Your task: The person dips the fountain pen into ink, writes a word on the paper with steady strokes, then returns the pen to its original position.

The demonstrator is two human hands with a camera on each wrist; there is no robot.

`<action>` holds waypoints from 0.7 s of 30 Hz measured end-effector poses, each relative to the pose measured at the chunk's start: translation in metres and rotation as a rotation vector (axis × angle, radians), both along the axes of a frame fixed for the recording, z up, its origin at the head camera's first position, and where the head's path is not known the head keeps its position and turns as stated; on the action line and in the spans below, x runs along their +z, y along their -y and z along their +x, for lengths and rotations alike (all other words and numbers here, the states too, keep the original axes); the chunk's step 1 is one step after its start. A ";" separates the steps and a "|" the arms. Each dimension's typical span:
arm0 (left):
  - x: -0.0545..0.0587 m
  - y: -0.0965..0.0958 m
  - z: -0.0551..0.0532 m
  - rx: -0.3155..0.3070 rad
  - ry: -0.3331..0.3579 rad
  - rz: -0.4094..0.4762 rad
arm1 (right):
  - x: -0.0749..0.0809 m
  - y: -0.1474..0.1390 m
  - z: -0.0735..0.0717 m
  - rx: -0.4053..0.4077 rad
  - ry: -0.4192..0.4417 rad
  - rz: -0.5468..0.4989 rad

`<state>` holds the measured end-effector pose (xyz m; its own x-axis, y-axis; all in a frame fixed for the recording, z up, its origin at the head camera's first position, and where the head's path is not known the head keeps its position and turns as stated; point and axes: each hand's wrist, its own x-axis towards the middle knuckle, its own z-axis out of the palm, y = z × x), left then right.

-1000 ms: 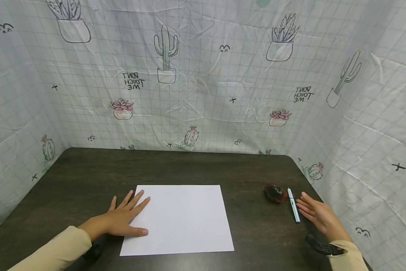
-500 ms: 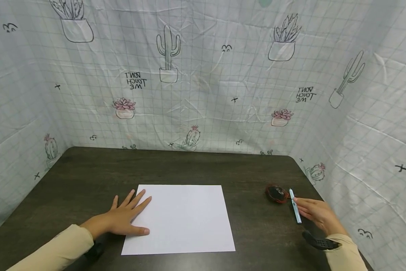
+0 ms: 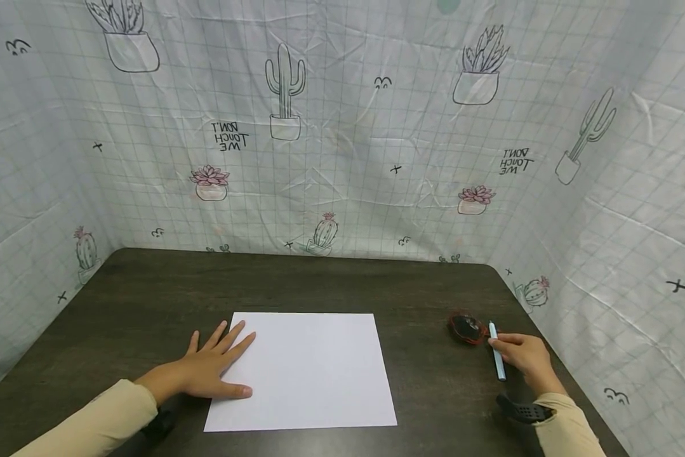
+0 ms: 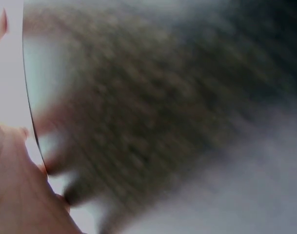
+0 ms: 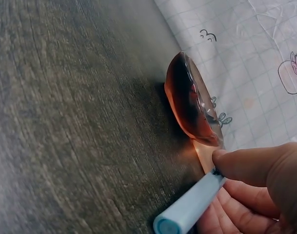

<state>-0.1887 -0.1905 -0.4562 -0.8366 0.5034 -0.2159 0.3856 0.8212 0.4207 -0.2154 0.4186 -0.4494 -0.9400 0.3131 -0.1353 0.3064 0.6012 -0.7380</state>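
A sheet of white paper (image 3: 310,368) lies on the dark table. My left hand (image 3: 202,371), fingers spread, rests over its left edge; the thumb and some fingertips lie on the sheet. In the left wrist view, part of the palm (image 4: 16,185) shows at the left, and the rest is blurred. Toward the table's right side, my right hand (image 3: 527,357) pinches a light blue pen (image 3: 498,362) between thumb and fingers. Close up in the right wrist view, the pen (image 5: 192,202) points one end at the camera, with the thumb (image 5: 250,165) near its far end.
Just left of the pen is a dark, spoon-shaped thing (image 3: 466,329) with a translucent red-brown rim (image 5: 180,114); its narrow end runs toward the pen. White printed cloth (image 3: 342,158) hangs behind the table and along both sides.
My right hand has moved left onto the pen and now pinches it; a second ago it was open beside it. The pen has shifted slightly. My left hand stays on the paper.
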 end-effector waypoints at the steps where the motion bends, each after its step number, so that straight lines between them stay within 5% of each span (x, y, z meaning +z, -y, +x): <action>1: -0.001 0.000 0.000 0.000 -0.001 -0.002 | 0.000 0.001 0.000 -0.005 -0.005 0.001; 21: -0.020 0.005 -0.008 0.005 -0.012 -0.009 | -0.001 0.002 0.000 0.027 -0.082 -0.044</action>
